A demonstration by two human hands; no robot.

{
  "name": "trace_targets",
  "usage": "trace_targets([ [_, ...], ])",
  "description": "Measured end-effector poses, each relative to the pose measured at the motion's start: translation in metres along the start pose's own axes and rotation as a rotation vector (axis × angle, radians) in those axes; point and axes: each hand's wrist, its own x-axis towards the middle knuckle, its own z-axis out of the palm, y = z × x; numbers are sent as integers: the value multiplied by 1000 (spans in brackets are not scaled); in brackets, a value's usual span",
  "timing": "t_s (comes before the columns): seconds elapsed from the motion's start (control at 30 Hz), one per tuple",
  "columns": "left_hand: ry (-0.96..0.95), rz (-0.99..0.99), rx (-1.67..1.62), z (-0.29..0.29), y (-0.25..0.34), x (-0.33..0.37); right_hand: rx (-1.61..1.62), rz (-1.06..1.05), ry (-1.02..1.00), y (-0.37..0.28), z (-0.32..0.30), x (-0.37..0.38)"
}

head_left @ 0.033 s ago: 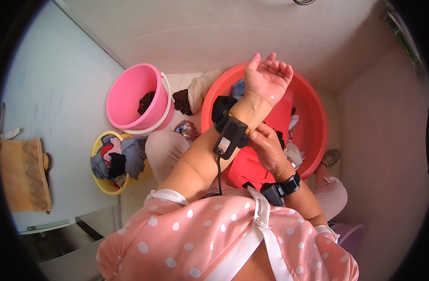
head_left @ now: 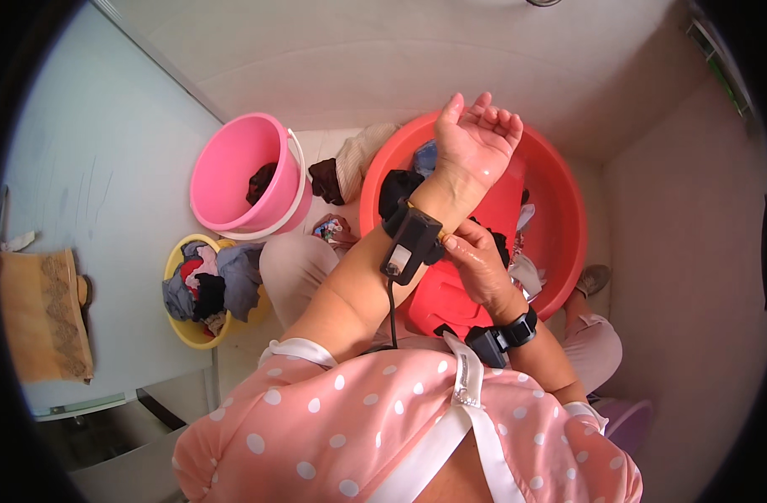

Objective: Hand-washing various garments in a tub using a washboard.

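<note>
Black boxy plastic device (head_left: 410, 245) sits on your left forearm (head_left: 337, 289), its length slanting up toward your empty, loosely spread left hand (head_left: 479, 149). Your nearer right hand (head_left: 481, 264) seems to pinch its black strap end (head_left: 436, 251) from the right.

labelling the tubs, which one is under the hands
The big red tub, under the left hand and right hand; the pink bucket and yellow basin stand left, the purple container lower right.

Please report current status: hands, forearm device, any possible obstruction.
Left hand open, palm up. Right hand at black device on left forearm, grip unclear. Possible snag: cable hanging from it.
</note>
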Motion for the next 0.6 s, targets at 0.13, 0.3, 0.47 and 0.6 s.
trace_targets([
  [0.13, 58, 53, 3, -6, -1, 7, 53, 85, 23, -7, -3, 5],
  [0.3, 61, 124, 79, -13, -2, 14, 83, 181, 35, -15, 0, 8],
  [0.47, 21, 258, 660, -47, 2, 27, 170, 316, 58, 5, -10, 8],
  [0.6, 340, 184, 788, -94, 20, 43, 71, 363, 88, 17, -36, 9],
])
